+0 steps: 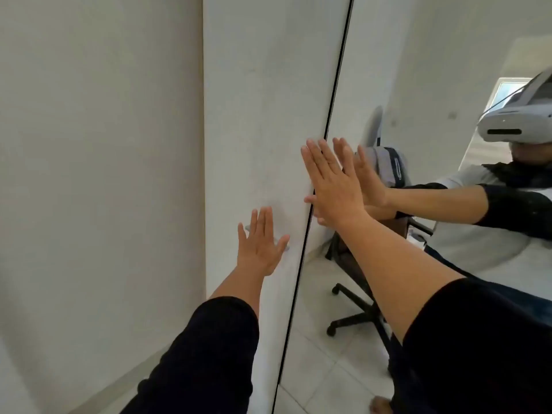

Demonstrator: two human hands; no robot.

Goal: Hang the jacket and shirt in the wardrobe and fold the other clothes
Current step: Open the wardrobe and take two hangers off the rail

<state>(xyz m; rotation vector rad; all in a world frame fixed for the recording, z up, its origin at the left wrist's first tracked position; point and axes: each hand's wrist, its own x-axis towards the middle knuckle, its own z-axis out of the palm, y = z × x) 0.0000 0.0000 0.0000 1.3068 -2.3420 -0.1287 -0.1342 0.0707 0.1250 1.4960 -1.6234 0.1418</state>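
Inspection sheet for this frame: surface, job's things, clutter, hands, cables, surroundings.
Surface: white wardrobe door, shut, meeting a mirrored door at a dark seam.
Job's things: no jacket, shirt or other clothes seen.
Clutter: nothing seen.
Hands: left hand flat on the white door, over its handle; right hand flat against the mirrored door's edge, fingers straight.
Cables: nothing seen.
Surroundings: plain wall to the left; the mirror reflects an office chair, tiled floor and the person wearing a headset.
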